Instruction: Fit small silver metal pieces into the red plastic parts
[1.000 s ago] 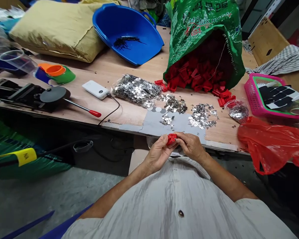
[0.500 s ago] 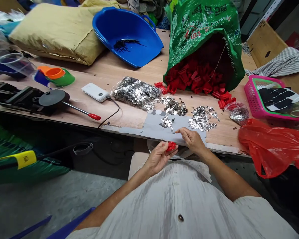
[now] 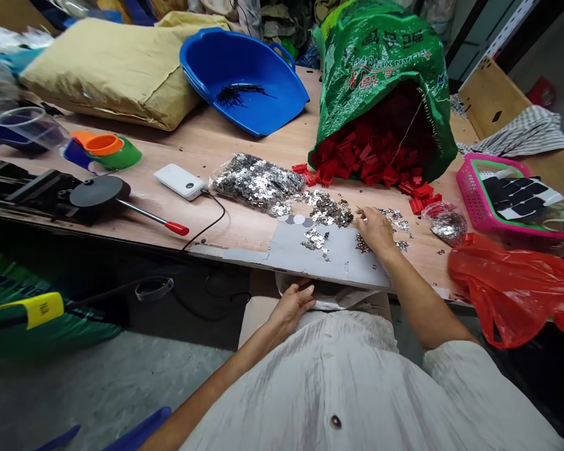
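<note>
My right hand reaches over the table's front into a loose heap of small silver metal pieces. Its fingertips are pinched together among them; what they hold is too small to name. My left hand hangs below the table edge with its fingers stretched out over a white bag on my lap. No red part shows in it. A green sack lies on its side behind the heap, spilling red plastic parts onto the wooden table.
A clear bag of silver pieces and a white power bank with a cable lie to the left. Further left is a black hand press. A blue basin stands behind, with a pink basket and a red bag on the right.
Both hands were together on a red part near my chest. My right hand has gone forward to the silver pieces; my left hand has dropped below the table edge, and the red part is out of sight.
</note>
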A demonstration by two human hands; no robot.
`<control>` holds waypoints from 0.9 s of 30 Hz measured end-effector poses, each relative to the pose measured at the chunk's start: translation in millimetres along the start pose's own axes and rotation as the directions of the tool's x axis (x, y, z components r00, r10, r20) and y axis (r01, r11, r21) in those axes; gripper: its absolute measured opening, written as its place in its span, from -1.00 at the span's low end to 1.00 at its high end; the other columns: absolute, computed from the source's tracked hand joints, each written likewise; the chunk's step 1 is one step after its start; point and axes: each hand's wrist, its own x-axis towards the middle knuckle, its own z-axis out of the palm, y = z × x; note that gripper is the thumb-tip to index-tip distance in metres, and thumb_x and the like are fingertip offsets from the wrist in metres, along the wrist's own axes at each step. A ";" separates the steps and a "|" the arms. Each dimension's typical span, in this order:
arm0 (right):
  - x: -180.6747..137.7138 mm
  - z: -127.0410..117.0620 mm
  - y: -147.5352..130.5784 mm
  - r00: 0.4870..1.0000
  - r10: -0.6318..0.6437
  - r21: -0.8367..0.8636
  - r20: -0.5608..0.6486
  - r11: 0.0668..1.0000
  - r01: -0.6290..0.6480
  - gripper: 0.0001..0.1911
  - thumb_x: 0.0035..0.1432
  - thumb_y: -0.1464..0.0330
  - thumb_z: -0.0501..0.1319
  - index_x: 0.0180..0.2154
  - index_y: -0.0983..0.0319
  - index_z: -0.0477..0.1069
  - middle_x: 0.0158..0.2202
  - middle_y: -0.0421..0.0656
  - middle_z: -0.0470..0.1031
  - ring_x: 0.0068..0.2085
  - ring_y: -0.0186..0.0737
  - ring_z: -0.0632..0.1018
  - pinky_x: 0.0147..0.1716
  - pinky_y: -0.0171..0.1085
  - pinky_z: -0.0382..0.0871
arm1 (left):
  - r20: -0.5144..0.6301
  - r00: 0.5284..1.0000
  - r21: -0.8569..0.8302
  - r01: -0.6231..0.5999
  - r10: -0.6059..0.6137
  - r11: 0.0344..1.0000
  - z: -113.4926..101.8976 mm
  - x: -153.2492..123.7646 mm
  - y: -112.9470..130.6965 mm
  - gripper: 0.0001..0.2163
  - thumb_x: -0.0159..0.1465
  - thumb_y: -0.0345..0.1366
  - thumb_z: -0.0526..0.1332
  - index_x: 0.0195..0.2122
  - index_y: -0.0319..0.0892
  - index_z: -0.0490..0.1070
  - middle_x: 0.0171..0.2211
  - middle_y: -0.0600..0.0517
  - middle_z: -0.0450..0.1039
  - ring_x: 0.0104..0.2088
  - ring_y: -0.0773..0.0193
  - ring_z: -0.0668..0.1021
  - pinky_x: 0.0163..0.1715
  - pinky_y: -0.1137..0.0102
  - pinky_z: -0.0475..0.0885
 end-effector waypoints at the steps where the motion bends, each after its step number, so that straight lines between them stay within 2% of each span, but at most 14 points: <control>1: 6.0 -1.7 7.5 1.000 0.024 -0.008 -0.011 1.000 -0.024 -0.76 0.27 0.36 0.11 -0.04 0.18 0.43 -0.09 -0.07 0.49 -0.11 -0.08 0.50 -0.17 -0.17 0.36 | 0.001 1.000 0.006 0.008 -0.008 1.000 -0.8 -0.1 -0.7 -0.67 0.03 -0.47 0.44 -0.33 -0.15 0.27 -0.31 0.03 0.44 -0.34 0.31 0.58 -0.11 0.29 0.52; 5: 34.1 -8.2 39.2 0.991 0.127 -0.076 -0.034 0.989 -0.130 -0.70 0.25 0.37 0.12 0.02 0.20 0.42 -0.04 -0.01 0.46 -0.05 -0.03 0.48 -0.08 -0.13 0.33 | 0.013 0.999 0.007 0.031 -0.032 0.999 -3.9 2.1 -4.3 -0.62 0.03 -0.47 0.44 -0.40 -0.14 0.17 -0.23 0.00 0.45 -0.34 0.26 0.62 -0.16 0.27 0.54; 8: 59.4 -10.0 52.0 0.988 0.156 -0.130 -0.021 0.979 -0.157 -0.57 0.25 0.35 0.15 0.16 0.17 0.32 0.06 0.03 0.37 0.01 0.00 0.45 -0.05 -0.13 0.32 | 0.029 0.999 0.018 0.043 -0.044 0.999 -5.5 6.3 -7.2 -0.62 0.04 -0.46 0.43 -0.41 -0.14 0.15 -0.23 -0.01 0.46 -0.37 0.25 0.63 -0.26 0.32 0.56; 12: 94.5 -5.4 48.3 0.981 0.184 -0.203 0.065 0.965 -0.168 -0.47 0.31 0.33 0.08 0.29 0.08 0.12 0.13 0.04 0.29 0.02 0.01 0.45 -0.06 -0.14 0.32 | 0.032 0.998 0.037 0.053 -0.054 0.998 -5.1 11.3 -9.1 -0.70 0.11 -0.44 0.39 -0.39 -0.17 0.19 -0.28 -0.01 0.48 -0.40 0.28 0.63 -0.31 0.38 0.55; 15: 113.5 2.4 39.2 0.981 0.157 -0.222 0.112 0.966 -0.129 -0.54 0.34 0.27 0.04 0.25 0.02 0.19 0.10 0.01 0.32 0.01 0.02 0.46 -0.06 -0.13 0.33 | 0.015 0.998 0.056 0.063 -0.064 0.996 -4.5 11.3 -8.3 -0.79 0.18 -0.44 0.33 -0.35 -0.21 0.26 -0.27 -0.04 0.50 -0.41 0.31 0.63 -0.35 0.42 0.54; 18: 120.4 10.3 32.4 0.985 0.114 -0.225 0.130 0.971 -0.083 -0.59 0.35 0.28 0.01 0.20 0.01 0.27 0.09 0.00 0.34 0.01 0.00 0.46 -0.06 -0.12 0.33 | 0.013 0.998 0.069 0.057 -0.058 0.996 -6.0 8.8 -6.7 -0.86 0.21 -0.43 0.30 -0.30 -0.24 0.32 -0.27 -0.06 0.51 -0.42 0.33 0.62 -0.36 0.44 0.53; 21: 117.8 13.4 29.6 0.989 0.089 -0.229 0.121 0.972 -0.059 -0.60 0.34 0.33 0.03 0.17 0.10 0.29 0.09 0.01 0.36 0.02 -0.02 0.44 -0.05 -0.13 0.31 | 0.027 0.999 0.080 0.040 -0.042 0.996 -8.5 7.2 -6.2 -0.87 0.21 -0.41 0.31 -0.29 -0.24 0.35 -0.28 -0.05 0.53 -0.41 0.34 0.62 -0.35 0.45 0.52; 24: 111.3 8.9 29.0 0.994 0.071 -0.230 0.085 0.972 -0.050 -0.65 0.29 0.32 0.11 0.09 0.20 0.35 0.05 0.04 0.40 0.03 -0.01 0.41 -0.04 -0.12 0.30 | 0.043 0.998 0.099 0.035 -0.039 0.994 -9.4 8.0 -7.4 -0.87 0.19 -0.39 0.32 -0.30 -0.23 0.37 -0.29 -0.04 0.53 -0.40 0.34 0.61 -0.34 0.46 0.51; 27: 102.3 -1.7 27.4 0.998 0.035 -0.221 0.055 0.975 -0.022 -0.74 0.27 0.28 0.15 -0.04 0.20 0.44 -0.01 0.01 0.46 0.02 -0.02 0.41 -0.06 -0.15 0.30 | 0.067 0.998 0.142 0.012 -0.022 0.990 -8.2 8.2 -7.7 -0.85 0.17 -0.36 0.35 -0.29 -0.24 0.39 -0.31 -0.02 0.53 -0.41 0.36 0.60 -0.35 0.47 0.49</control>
